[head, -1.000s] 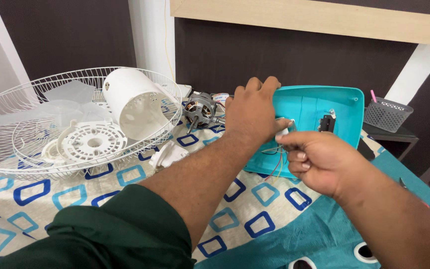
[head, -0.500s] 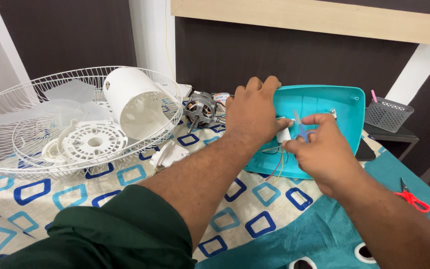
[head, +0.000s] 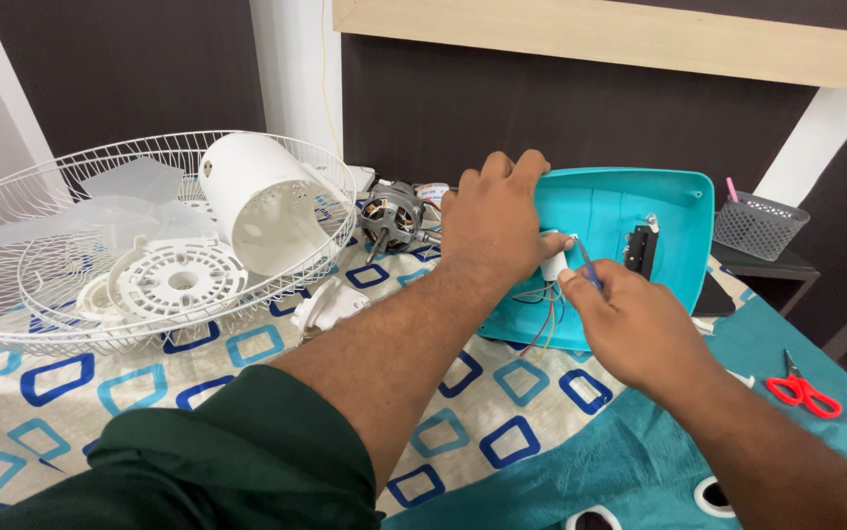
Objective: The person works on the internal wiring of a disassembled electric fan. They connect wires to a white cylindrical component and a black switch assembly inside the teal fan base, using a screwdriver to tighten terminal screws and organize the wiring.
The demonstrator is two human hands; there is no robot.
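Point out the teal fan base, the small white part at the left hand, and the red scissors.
teal fan base [head: 674, 201]: head view, bare inner wall.
small white part [head: 553, 263]: head view, its side.
red scissors [head: 804, 391]: head view, handles.

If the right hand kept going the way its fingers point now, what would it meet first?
The right hand points up and left, pinching a thin blue tool. First in line is the small white block the left hand holds at the teal fan housing; it looks nearly touching, though depth is unclear.

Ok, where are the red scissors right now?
In the head view, the red-handled scissors lie at the far right on the teal cloth, just right of the person's right hand and below the grey mesh basket.
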